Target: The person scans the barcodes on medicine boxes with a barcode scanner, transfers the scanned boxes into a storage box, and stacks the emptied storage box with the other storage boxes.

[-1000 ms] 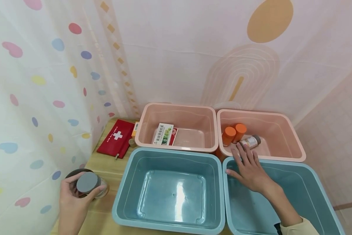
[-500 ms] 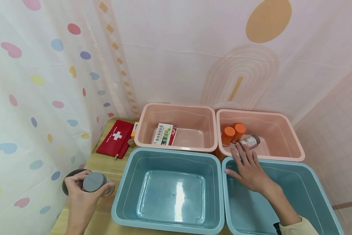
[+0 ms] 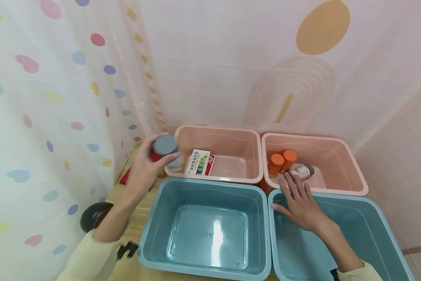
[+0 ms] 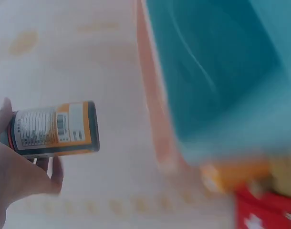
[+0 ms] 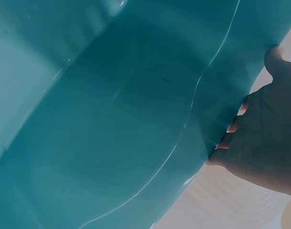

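Observation:
My left hand [image 3: 142, 171] grips a pill bottle [image 3: 165, 145] with a grey lid, raised near the left corner of the left pink bin [image 3: 217, 178]. In the left wrist view the bottle [image 4: 55, 129] shows an orange and white label with a barcode, fingers and thumb round its lid end. My right hand [image 3: 303, 207] rests with straight, spread fingers over the shared edge of the right blue bin [image 3: 351, 218] and the right pink bin [image 3: 337, 166]. Just beyond its fingertips lie a grey-capped bottle [image 3: 301, 171] and two orange-capped bottles [image 3: 276, 163].
Medicine boxes [image 3: 198, 162] lie inside the left pink bin. In front of it stands the left blue bin [image 3: 207, 234]. A red first aid pouch [image 3: 125, 177] is mostly hidden behind the left hand. A dark round object [image 3: 93, 216] stands at the table's left edge, by the patterned curtain [image 3: 56, 128].
My left hand has lifted the pill bottle from the left side of the table and carried it forward and right, over the pouch to the left pink bin. The right hand stays in place.

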A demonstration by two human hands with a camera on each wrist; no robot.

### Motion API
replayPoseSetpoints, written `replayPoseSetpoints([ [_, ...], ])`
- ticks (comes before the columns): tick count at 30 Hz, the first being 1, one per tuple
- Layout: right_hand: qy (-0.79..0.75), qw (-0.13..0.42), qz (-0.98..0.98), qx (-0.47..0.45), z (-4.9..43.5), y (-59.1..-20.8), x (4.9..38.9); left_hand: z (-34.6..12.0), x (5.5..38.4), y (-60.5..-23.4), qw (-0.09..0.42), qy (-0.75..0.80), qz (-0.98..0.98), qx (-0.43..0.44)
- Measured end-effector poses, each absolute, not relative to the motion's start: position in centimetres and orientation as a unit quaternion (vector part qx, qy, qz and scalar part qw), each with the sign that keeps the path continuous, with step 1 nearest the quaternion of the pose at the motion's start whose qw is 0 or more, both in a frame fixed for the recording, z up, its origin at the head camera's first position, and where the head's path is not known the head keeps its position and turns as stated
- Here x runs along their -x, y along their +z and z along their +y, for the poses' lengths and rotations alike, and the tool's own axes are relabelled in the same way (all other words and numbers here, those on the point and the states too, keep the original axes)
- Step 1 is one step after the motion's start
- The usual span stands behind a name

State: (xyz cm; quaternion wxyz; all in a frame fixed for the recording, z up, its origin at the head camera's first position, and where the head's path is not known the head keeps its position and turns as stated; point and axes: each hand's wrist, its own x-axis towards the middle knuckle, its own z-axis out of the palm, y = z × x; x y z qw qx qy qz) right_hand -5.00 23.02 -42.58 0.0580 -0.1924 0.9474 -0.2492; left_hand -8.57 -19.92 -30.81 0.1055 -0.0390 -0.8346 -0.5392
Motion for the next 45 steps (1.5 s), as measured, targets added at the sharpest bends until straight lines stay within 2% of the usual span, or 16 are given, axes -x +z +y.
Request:
replayPoseSetpoints([
  [5, -0.243, 0.049, 0.948, 0.197, 23.5, -43.1, 5.1, -11.3, 14.0, -30.6, 0.038, -0.559, -0.820, 0.117],
  [11, -0.251, 0.031, 0.945, 0.209, 23.7, -43.6, 5.1, -2.3, 17.8, -32.6, -0.037, -0.579, -0.794, 0.183],
  [16, -0.237, 0.044, 0.949, 0.201, 23.6, -43.3, 4.9, 3.0, 19.0, -34.6, -0.100, -0.576, -0.784, 0.208],
  [19, -0.229, 0.060, 0.953, 0.191, 23.1, -42.4, 4.8, 5.2, 19.5, -35.3, -0.121, -0.537, -0.807, 0.214],
  [27, -0.229, 0.086, 0.954, 0.175, 22.3, -41.6, 4.7, 8.6, 20.2, -36.5, -0.171, -0.506, -0.804, 0.261],
  [29, -0.235, 0.080, 0.952, 0.177, 22.4, -41.7, 4.6, 9.2, 20.2, -36.7, -0.173, -0.501, -0.805, 0.268],
  [33, -0.238, 0.068, 0.951, 0.186, 22.3, -41.9, 4.5, 10.7, 20.2, -37.4, -0.140, -0.437, -0.842, 0.283],
  [37, -0.222, 0.078, 0.955, 0.180, 22.1, -41.5, 4.5, 12.0, 19.9, -38.1, -0.105, -0.324, -0.896, 0.285],
  [45, -0.212, 0.089, 0.959, 0.167, 21.8, -41.0, 4.4, 12.6, 20.0, -39.6, -0.077, -0.162, -0.946, 0.270],
])
